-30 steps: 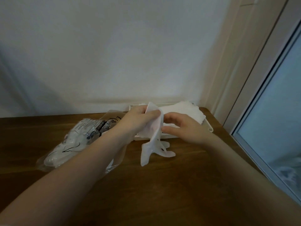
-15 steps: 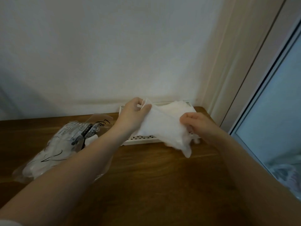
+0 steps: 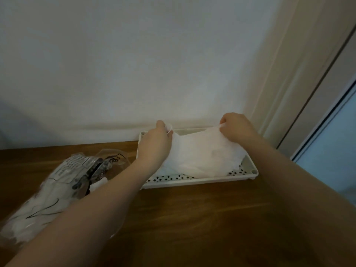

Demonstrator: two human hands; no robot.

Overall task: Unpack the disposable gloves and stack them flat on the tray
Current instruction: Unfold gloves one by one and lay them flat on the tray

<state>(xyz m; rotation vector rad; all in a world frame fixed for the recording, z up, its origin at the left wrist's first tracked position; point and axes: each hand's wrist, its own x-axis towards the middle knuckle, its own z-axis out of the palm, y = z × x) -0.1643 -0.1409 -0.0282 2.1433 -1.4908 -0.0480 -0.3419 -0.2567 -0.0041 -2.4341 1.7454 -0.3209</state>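
Left hand: the left hand (image 3: 155,144) reaches over the left end of the tray, its fingers curled round the left edge of a thin white glove (image 3: 204,151), pinching that edge near the tray's back left corner.
Right hand: the right hand (image 3: 238,130) is above the right part of the tray, fingers bent and pinching the glove's right upper edge against the thumb.
Glove: it is stretched between the two hands and spread wide, its upper edge lifted, its lower part sagging down onto the white pile (image 3: 192,166) of gloves already lying in the tray. Where the held glove ends and the pile begins I cannot tell, since the material is translucent and blurred.
Tray: a pale, shallow rectangular tray (image 3: 192,182) with a perforated floor stands on the table, its back side close to the wall. The dark holes of its floor show along the front strip, just in front of the pile.
Package: a clear plastic bag (image 3: 63,191) with black print lies on the table left of the tray, partly under the left forearm, with more white gloves visible inside it.
Table: a dark wooden table (image 3: 192,228) carries both tray and bag.
Surroundings: a plain white wall (image 3: 134,64) rises behind the table; a door frame (image 3: 300,83) stands at the right.
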